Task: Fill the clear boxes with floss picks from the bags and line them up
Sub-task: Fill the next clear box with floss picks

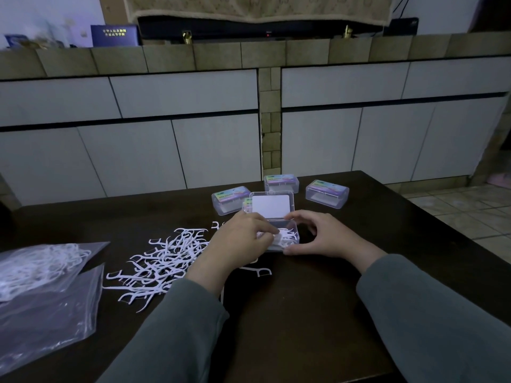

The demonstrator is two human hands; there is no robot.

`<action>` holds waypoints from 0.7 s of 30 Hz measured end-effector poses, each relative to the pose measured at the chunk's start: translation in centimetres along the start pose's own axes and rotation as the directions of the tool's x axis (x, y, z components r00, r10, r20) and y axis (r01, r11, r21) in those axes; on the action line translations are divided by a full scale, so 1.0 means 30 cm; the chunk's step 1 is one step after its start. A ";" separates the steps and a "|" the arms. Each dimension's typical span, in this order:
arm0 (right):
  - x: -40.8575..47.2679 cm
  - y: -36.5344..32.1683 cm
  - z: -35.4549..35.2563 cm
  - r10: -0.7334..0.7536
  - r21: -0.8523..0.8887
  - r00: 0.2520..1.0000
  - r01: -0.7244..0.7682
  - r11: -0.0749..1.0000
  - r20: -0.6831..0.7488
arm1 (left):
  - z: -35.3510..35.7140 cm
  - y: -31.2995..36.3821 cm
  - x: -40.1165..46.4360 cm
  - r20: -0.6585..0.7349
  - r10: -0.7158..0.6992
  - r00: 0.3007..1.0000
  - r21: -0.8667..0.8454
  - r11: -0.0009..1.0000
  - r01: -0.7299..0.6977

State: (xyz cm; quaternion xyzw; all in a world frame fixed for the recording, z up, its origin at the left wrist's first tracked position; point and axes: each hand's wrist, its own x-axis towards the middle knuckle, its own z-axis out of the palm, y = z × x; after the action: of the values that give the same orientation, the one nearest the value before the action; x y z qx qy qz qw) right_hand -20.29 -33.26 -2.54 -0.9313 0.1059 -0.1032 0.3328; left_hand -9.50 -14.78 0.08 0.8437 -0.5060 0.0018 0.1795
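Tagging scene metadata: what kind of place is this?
Probably a home room, not a factory: a dark wooden table, a tiled ledge over white cabinet doors, and a cloth-draped black appliance above.

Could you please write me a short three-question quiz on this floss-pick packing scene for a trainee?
1. True or false: the open clear box in front of the person already has floss picks in it.
2. How many closed clear boxes stand behind the open one? A) one B) three C) five
3. Fill in: the loose pile of floss picks lies on the dark table to the ______ of the open box.

Key
1. True. The left hand reaches into it from above; the right hand steadies its right side.
2. B: one at left, one at middle, one at right.
3. Left, near the plastic bags.
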 end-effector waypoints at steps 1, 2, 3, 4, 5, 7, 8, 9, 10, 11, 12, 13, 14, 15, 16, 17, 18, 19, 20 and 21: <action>0.000 -0.001 -0.001 0.003 -0.006 1.000 -0.003 1.000 -0.001 | -0.003 0.000 0.000 -0.028 -0.005 1.000 -0.006 1.000 0.005; 0.000 -0.002 -0.001 0.004 -0.011 1.000 -0.004 1.000 -0.002 | -0.008 -0.003 0.001 -0.062 -0.013 0.998 -0.010 1.000 0.012; 0.001 -0.001 -0.001 0.005 -0.015 1.000 -0.005 1.000 -0.001 | -0.011 -0.009 0.002 -0.089 -0.023 0.996 -0.012 1.000 0.022; 0.002 0.000 -0.001 0.005 -0.018 1.000 -0.005 1.000 0.000 | -0.013 -0.017 0.003 -0.099 -0.038 0.994 -0.008 0.999 0.037; 0.002 0.002 0.000 0.006 -0.019 1.000 -0.006 1.000 0.000 | -0.012 -0.026 0.002 -0.092 -0.058 0.994 -0.002 0.998 0.058; 0.001 0.002 0.002 0.007 -0.019 1.000 -0.007 1.000 -0.005 | -0.004 -0.041 0.001 -0.053 -0.100 0.994 0.005 0.995 0.100; 0.000 0.000 0.002 0.008 -0.017 1.000 -0.008 1.000 -0.012 | 0.001 -0.045 0.001 -0.043 -0.111 0.993 0.002 0.994 0.111; -0.001 -0.002 0.002 0.009 -0.019 1.000 -0.009 1.000 -0.020 | 0.004 -0.047 -0.001 -0.044 -0.114 0.992 -0.003 0.993 0.114; -0.003 -0.005 0.002 0.010 -0.024 1.000 -0.010 1.000 -0.024 | 0.004 -0.045 -0.002 -0.055 -0.110 0.992 -0.006 0.994 0.110; -0.005 -0.006 0.004 0.012 -0.033 1.000 -0.013 0.999 -0.022 | 0.002 -0.043 -0.006 -0.073 -0.101 0.992 -0.003 0.995 0.101; -0.007 -0.007 0.006 0.013 -0.046 1.000 -0.014 0.999 -0.020 | -0.001 -0.043 -0.011 -0.097 -0.091 0.991 0.004 0.996 0.092; -0.010 -0.008 0.008 0.015 -0.059 1.000 -0.016 0.998 -0.022 | -0.006 -0.043 -0.017 -0.126 -0.080 0.989 0.008 0.997 0.082; -0.012 -0.009 0.010 0.019 -0.072 0.999 -0.021 0.997 -0.027 | -0.010 -0.045 -0.026 -0.155 -0.071 0.985 0.010 0.997 0.073; -0.015 -0.011 0.012 0.031 -0.089 0.999 -0.034 0.995 -0.033 | -0.015 -0.048 -0.037 -0.180 -0.065 0.982 0.007 0.998 0.067; -0.018 -0.015 0.014 0.049 -0.112 0.998 -0.053 0.992 -0.039 | -0.022 -0.052 -0.051 -0.196 -0.061 0.979 0.002 0.998 0.063; -0.023 -0.022 0.019 0.065 -0.153 0.997 -0.072 0.986 -0.047 | -0.032 -0.058 -0.068 -0.204 -0.063 0.977 -0.005 0.998 0.063; -0.027 -0.029 0.026 0.069 -0.211 0.996 -0.080 0.974 -0.060 | -0.044 -0.066 -0.088 -0.205 -0.069 0.976 -0.013 0.998 0.068; -0.033 -0.038 0.035 0.058 -0.278 0.995 -0.079 0.957 -0.086 | -0.062 -0.073 -0.111 -0.197 -0.079 0.977 -0.014 0.997 0.078; -0.038 -0.047 0.044 0.034 -0.334 0.991 -0.075 0.940 -0.128 | -0.082 -0.082 -0.134 -0.187 -0.087 0.978 -0.003 0.996 0.088; -0.044 -0.059 0.055 -0.003 -0.370 0.983 -0.066 0.927 -0.183 | -0.104 -0.093 -0.158 -0.177 -0.094 0.980 0.018 0.995 0.099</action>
State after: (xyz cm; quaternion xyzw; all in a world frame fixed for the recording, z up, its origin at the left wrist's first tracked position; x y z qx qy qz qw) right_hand -20.88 -30.58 -2.81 -0.9627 0.1681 -0.1595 0.1396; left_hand -8.87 -8.59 1.29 0.8661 -0.4466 0.0745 0.2119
